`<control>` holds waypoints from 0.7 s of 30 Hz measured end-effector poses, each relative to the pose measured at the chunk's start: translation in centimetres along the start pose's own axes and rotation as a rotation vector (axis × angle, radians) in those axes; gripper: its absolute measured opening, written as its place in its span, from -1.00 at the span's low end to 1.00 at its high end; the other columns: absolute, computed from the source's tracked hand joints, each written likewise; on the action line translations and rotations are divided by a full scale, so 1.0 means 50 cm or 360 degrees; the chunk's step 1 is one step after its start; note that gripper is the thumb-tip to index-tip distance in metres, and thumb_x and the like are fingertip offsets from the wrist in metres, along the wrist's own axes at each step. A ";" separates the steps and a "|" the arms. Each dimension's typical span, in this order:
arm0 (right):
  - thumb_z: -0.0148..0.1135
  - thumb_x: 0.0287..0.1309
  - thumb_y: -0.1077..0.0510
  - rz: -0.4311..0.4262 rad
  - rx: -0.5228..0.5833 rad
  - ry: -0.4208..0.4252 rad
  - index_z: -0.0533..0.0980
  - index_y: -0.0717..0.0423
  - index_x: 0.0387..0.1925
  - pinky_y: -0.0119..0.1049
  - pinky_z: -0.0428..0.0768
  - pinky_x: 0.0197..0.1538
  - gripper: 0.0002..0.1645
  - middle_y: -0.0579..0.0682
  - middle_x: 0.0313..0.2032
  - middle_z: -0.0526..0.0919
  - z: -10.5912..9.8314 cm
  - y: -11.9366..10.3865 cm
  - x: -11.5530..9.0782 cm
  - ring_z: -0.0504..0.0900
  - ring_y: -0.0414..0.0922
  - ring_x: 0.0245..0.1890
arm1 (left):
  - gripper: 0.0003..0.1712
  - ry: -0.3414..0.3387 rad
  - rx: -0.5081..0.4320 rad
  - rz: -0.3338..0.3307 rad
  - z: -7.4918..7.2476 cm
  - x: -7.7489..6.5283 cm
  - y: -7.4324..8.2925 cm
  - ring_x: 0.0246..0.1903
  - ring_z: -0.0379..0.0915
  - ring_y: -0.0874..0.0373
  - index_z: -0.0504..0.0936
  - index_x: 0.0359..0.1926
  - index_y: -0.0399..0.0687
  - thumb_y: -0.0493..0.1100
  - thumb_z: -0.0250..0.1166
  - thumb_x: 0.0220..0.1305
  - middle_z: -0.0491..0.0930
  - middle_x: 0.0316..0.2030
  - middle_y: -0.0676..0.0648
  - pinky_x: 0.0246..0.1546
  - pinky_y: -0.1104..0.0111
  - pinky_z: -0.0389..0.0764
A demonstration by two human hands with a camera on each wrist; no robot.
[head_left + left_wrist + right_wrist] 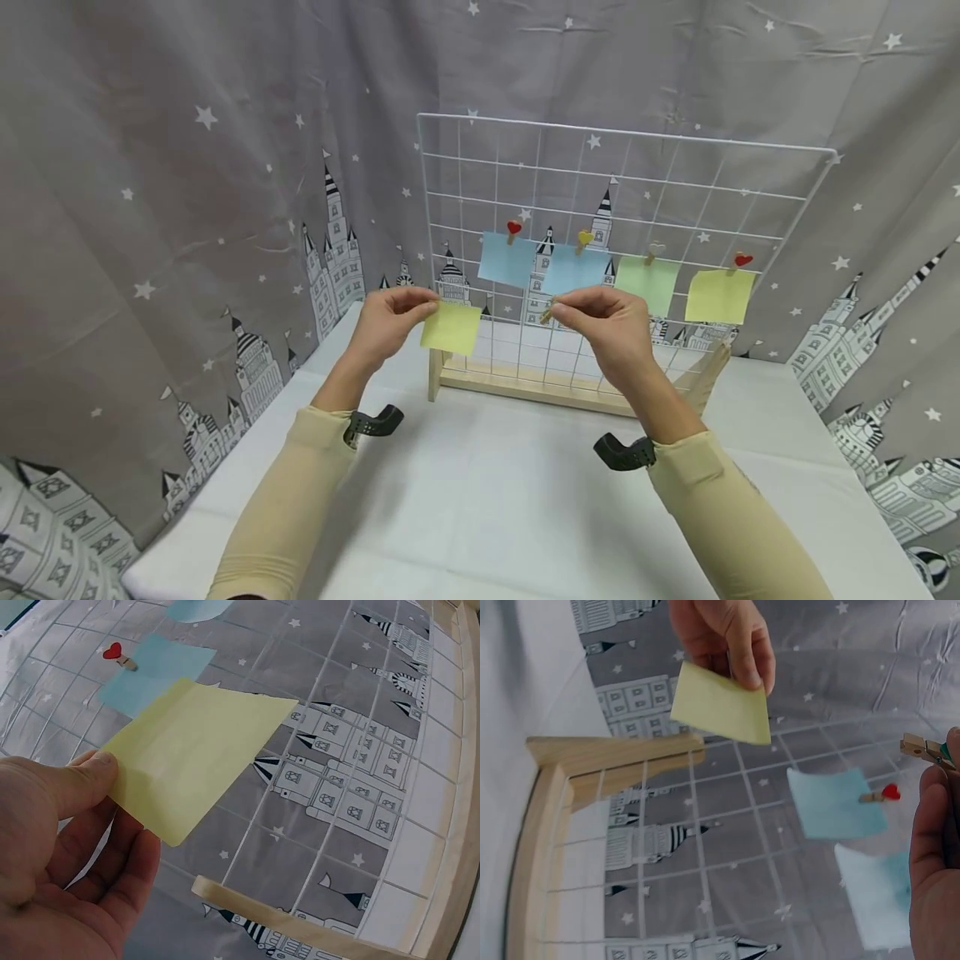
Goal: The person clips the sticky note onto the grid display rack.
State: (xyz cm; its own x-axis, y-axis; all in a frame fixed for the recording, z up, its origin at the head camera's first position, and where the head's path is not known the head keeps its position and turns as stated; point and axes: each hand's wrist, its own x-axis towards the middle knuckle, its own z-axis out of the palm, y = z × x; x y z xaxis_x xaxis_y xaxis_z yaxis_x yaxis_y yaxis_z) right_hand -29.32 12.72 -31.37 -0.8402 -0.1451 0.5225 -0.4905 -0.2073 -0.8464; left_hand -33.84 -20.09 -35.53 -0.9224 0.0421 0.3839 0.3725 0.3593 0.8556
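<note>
My left hand (386, 321) pinches a yellow sticky note (452, 328) by its upper left corner, between thumb and fingers. The note hangs in front of the lower left of a white wire grid (630, 131). In my right hand (611, 329) a small wooden clothespin (921, 747) is pinched at the fingertips, a bit of green showing by the thumb in the right wrist view. This hand is before the middle of the grid, right of the note. Two blue notes (505, 260) (573, 271), a green note (647, 286) and another yellow note (720, 297) hang in a row on the grid.
Heart-topped clothespins, such as a red one (513, 227) and a yellow one (584, 239), hold the hanging notes. The grid stands in a wooden base (525, 391) on a white-covered table (480, 500). A grey curtain (225, 167) with stars and castles surrounds it.
</note>
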 end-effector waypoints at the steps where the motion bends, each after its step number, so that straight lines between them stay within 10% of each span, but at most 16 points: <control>1: 0.44 0.13 0.44 -0.0009 0.0000 -0.0003 0.77 0.12 -0.31 -0.37 0.72 -0.12 -0.81 -0.12 -0.33 0.80 0.005 -0.003 0.007 0.74 -0.19 -0.27 | -0.75 0.0003 0.0001 0.0009 0.000 0.004 0.003 -0.07 0.63 0.09 0.77 0.00 -0.07 -0.07 0.38 0.40 0.74 -0.01 -0.11 -0.02 0.39 0.65; 21: 0.52 0.09 0.38 0.0026 -0.0208 -0.0012 0.75 0.09 -0.40 -0.35 0.74 -0.08 -0.86 -0.06 -0.37 0.81 0.104 -0.032 0.144 0.78 -0.17 -0.30 | -0.71 0.0039 -0.0135 0.0086 -0.018 0.082 0.036 -0.09 0.61 0.18 0.75 0.03 -0.17 -0.11 0.38 0.40 0.72 -0.07 -0.05 -0.06 0.46 0.65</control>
State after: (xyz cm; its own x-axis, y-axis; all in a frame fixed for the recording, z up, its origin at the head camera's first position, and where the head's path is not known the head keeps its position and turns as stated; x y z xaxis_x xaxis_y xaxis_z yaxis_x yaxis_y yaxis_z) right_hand -33.39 6.95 -25.72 -0.8467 -0.1548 0.5091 -0.5034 -0.0770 -0.8606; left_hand -36.84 -20.13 -32.10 -0.8983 0.0362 0.4379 0.4300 0.2768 0.8593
